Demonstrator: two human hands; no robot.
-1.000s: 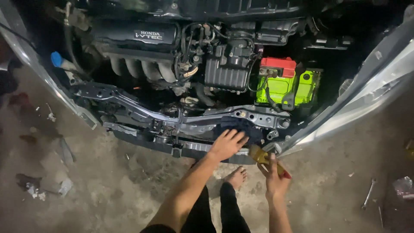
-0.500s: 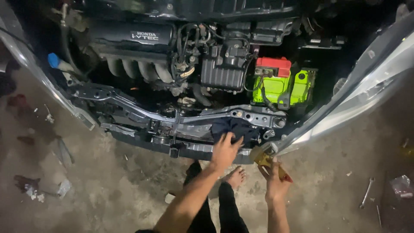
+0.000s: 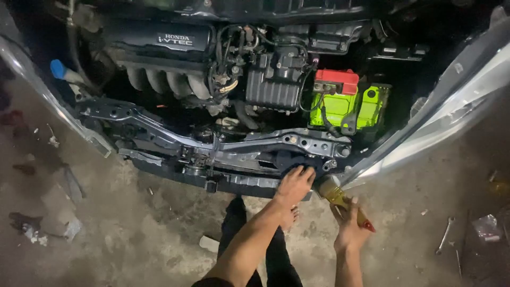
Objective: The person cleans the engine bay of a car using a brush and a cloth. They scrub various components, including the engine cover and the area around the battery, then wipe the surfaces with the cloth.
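My left hand [image 3: 294, 185] presses a dark cloth [image 3: 287, 160] against the front crossmember [image 3: 239, 151] of an open car engine bay, with its fingers curled over the cloth. Just to its right, my right hand [image 3: 348, 231] holds a small bottle [image 3: 336, 194] of yellowish liquid with a red cap. The bottle is tilted, its wide end up by the crossmember's right end. My legs and a bare foot [image 3: 289, 218] show below on the concrete floor.
The engine [image 3: 159, 64] fills the bay's left half, and a green battery [image 3: 345, 106] with a red cover sits at the right. A silver body panel [image 3: 441, 127] slants down at the right. A wrench [image 3: 443, 236] and scraps lie on the floor.
My left hand has slid slightly down and to the right along the crossmember with the cloth. The right hand keeps the bottle beside it.
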